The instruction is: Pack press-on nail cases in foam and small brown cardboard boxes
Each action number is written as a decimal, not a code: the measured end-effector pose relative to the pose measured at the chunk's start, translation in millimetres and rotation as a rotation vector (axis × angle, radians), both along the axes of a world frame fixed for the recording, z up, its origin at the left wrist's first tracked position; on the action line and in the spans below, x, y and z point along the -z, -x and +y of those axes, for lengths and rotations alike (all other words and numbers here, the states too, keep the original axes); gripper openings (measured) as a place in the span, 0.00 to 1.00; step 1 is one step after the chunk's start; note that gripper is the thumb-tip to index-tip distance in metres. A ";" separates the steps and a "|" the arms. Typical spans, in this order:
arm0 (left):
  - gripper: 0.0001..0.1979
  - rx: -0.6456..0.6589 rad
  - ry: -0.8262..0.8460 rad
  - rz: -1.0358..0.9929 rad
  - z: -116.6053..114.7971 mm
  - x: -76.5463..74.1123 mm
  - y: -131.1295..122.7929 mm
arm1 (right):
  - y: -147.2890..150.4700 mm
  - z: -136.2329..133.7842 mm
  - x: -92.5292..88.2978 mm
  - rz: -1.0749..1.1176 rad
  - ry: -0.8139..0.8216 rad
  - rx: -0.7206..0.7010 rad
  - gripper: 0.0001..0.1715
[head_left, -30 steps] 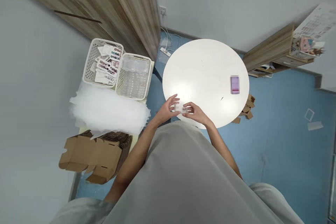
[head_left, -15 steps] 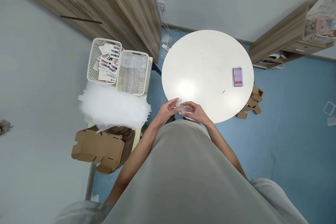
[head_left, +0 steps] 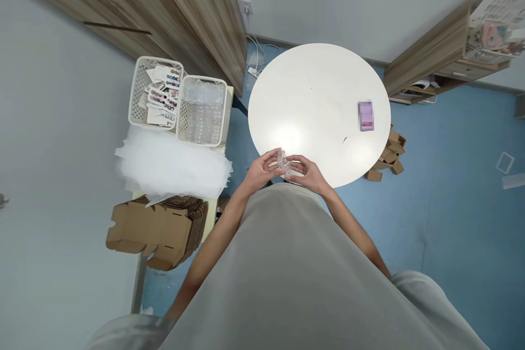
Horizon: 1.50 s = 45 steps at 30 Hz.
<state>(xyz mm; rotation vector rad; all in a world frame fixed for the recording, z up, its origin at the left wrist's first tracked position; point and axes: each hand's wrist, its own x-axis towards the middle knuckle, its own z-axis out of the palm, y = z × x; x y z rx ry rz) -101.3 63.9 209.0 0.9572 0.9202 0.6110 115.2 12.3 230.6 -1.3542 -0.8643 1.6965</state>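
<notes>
Both hands hold a small clear plastic box (head_left: 283,162) between them, over the near edge of the white round table (head_left: 315,87). My left hand (head_left: 261,171) is closed on its left side, fingers along the far edge and thumb nearer my body. On the other side my right hand (head_left: 307,173) grips it between thumb and fingers. The box looks partly unfolded, but its exact shape is hard to make out. Similar clear plastic boxes (head_left: 203,115) are stacked in a white basket to the left.
Left of the table, a side stand bears a basket of printed cards (head_left: 162,99), a pile of white translucent sheets (head_left: 172,164) and flattened cardboard boxes (head_left: 151,227). A purple blurred item (head_left: 366,116) lies on the table. Cardboard pieces (head_left: 389,156) sit beyond its right edge.
The clear plastic box has turned slightly between my hands and shows more of its faces. The whole view has shifted a little; the other things stay where they were.
</notes>
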 end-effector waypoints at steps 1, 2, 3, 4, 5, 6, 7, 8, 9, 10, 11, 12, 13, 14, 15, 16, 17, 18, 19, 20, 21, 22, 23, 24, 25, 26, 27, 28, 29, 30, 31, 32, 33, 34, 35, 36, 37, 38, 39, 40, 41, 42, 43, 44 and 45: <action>0.49 0.000 -0.010 0.001 0.0 -2.3 0.5 | 1.2 -0.6 -1.3 -0.003 -0.008 0.001 0.39; 0.49 -0.002 -0.017 0.002 -0.1 -4.7 1.0 | 2.4 -1.1 -2.8 -0.007 -0.016 0.002 0.40; 0.49 -0.004 -0.022 0.002 -0.1 -7.1 1.3 | 3.6 -1.6 -4.1 -0.010 -0.024 0.004 0.41; 0.49 -0.007 -0.027 0.000 0.0 -9.4 1.6 | 4.8 -2.1 -5.3 -0.011 -0.033 0.006 0.41; 0.49 -0.012 -0.031 -0.005 0.4 -11.7 1.9 | 6.1 -2.5 -6.1 -0.007 -0.041 0.009 0.42; 0.49 -0.017 -0.034 -0.013 1.0 -13.9 2.3 | 7.4 -2.8 -6.7 -0.002 -0.048 0.013 0.43; 0.49 -0.022 -0.037 -0.022 1.9 -15.9 2.8 | 8.8 -2.9 -6.9 0.002 -0.052 0.020 0.46; 0.49 -0.025 -0.038 -0.030 3.2 -17.7 3.4 | 10.1 -2.7 -6.8 0.005 -0.053 0.031 0.49; 0.49 -0.030 -0.040 -0.037 4.8 -19.4 4.2 | 11.2 -2.1 -6.7 0.006 -0.051 0.042 0.54; 0.49 -0.035 -0.042 -0.042 6.7 -20.9 5.0 | 12.2 -0.9 -6.6 0.009 -0.046 0.055 0.58; 0.49 -0.041 -0.047 -0.048 8.7 -22.2 5.8 | 12.8 0.9 -6.7 0.015 -0.041 0.066 0.61; 0.49 -0.050 -0.054 -0.056 10.7 -23.4 6.3 | 13.2 3.1 -7.2 0.024 -0.038 0.076 0.63; 0.49 -0.063 -0.063 -0.065 12.6 -24.3 6.6 | 13.5 5.9 -8.1 0.035 -0.039 0.085 0.65; 0.49 -0.079 -0.072 -0.073 14.2 -25.1 6.5 | 13.9 8.9 -9.4 0.043 -0.043 0.097 0.66; 0.49 -0.096 -0.082 -0.081 15.5 -25.7 5.9 | 14.7 12.0 -11.0 0.044 -0.053 0.114 0.66; 0.50 -0.115 -0.093 -0.085 16.4 -26.0 4.9 | 16.0 15.0 -12.6 0.036 -0.067 0.139 0.65; 0.51 -0.138 -0.108 -0.084 17.1 -26.1 3.6 | 18.1 17.8 -14.1 0.018 -0.084 0.172 0.62; 0.53 -0.163 -0.128 -0.077 17.7 -26.0 2.0 | 21.1 20.1 -15.2 -0.006 -0.100 0.213 0.58; 0.55 -0.189 -0.153 -0.062 18.1 -25.8 0.4 | 24.8 22.0 -15.7 -0.030 -0.107 0.258 0.53; 0.56 -0.212 -0.183 -0.040 18.5 -25.5 -1.0 | 29.1 23.5 -15.6 -0.047 -0.102 0.303 0.48; 0.58 -0.231 -0.212 -0.013 18.8 -25.1 -2.3 | 33.7 24.6 -14.9 -0.054 -0.083 0.347 0.43; 0.59 -0.245 -0.239 0.015 18.9 -24.7 -3.2 | 38.2 25.4 -13.6 -0.054 -0.056 0.387 0.39; 0.59 -0.255 -0.262 0.041 18.7 -24.5 -3.7 | 42.3 26.2 -12.0 -0.049 -0.025 0.422 0.36; 0.60 -0.259 -0.280 0.062 18.2 -24.4 -3.8 | 45.7 27.0 -10.1 -0.047 0.005 0.452 0.34; 0.60 -0.259 -0.295 0.081 17.1 -24.4 -3.5 | 48.1 28.0 -8.4 -0.053 0.028 0.476 0.32; 0.60 -0.256 -0.307 0.100 15.5 -24.6 -2.8 | 49.4 29.2 -6.8 -0.065 0.045 0.494 0.32; 0.60 -0.249 -0.316 0.120 13.6 -24.9 -1.6 | 49.5 30.7 -5.7 -0.080 0.055 0.506 0.31; 0.60 -0.237 -0.321 0.139 11.7 -25.1 -0.1 | 48.5 32.4 -5.1 -0.094 0.062 0.513 0.31; 0.61 -0.225 -0.321 0.152 9.9 -25.1 1.8 | 46.6 34.4 -5.1 -0.106 0.066 0.514 0.31; 0.62 -0.217 -0.311 0.156 8.8 -24.8 4.0 | 43.7 36.5 -5.8 -0.116 0.065 0.510 0.32; 0.61 -0.217 -0.289 0.152 8.5 -24.1 6.3 | 40.3 38.8 -7.0 -0.125 0.059 0.499 0.31; 0.58 -0.223 -0.255 0.140 9.2 -23.0 8.6 | 36.6 41.1 -8.7 -0.134 0.051 0.481 0.31; 0.53 -0.230 -0.206 0.125 10.9 -21.4 10.8 | 32.8 43.2 -10.6 -0.143 0.041 0.456 0.31; 0.48 -0.232 -0.146 0.111 13.6 -19.6 12.7 | 29.1 45.2 -12.5 -0.151 0.033 0.428 0.31; 0.43 -0.226 -0.080 0.098 17.0 -17.5 14.3 | 25.8 46.8 -14.3 -0.155 0.027 0.397 0.31; 0.40 -0.214 -0.015 0.088 20.6 -15.4 15.5 | 23.1 48.1 -15.7 -0.156 0.022 0.368 0.31; 0.38 -0.198 0.042 0.079 24.2 -13.6 16.3 | 20.9 49.1 -16.5 -0.155 0.018 0.340 0.31; 0.36 -0.183 0.086 0.072 27.4 -12.1 16.7 | 19.4 49.6 -16.6 -0.152 0.014 0.317 0.31; 0.35 -0.171 0.117 0.068 30.0 -11.1 16.8 | 18.4 49.7 -16.1 -0.149 0.011 0.298 0.31; 0.34 -0.164 0.139 0.065 32.0 -10.6 16.7 | 18.0 49.5 -14.8 -0.147 0.008 0.285 0.31; 0.33 -0.158 0.156 0.062 33.2 -10.5 16.4 | 17.9 48.9 -13.0 -0.146 0.006 0.276 0.32; 0.32 -0.152 0.172 0.059 33.7 -10.7 16.1 | 18.1 48.0 -10.7 -0.148 0.004 0.272 0.32; 0.31 -0.149 0.188 0.054 33.8 -10.9 15.6 | 18.4 46.7 -7.9 -0.149 0.004 0.273 0.33; 0.31 -0.149 0.203 0.052 33.5 -11.0 15.2 | 18.8 45.3 -4.9 -0.149 0.006 0.279 0.33; 0.31 -0.153 0.214 0.052 32.9 -10.9 14.7 | 19.2 43.6 -1.7 -0.147 0.012 0.285 0.34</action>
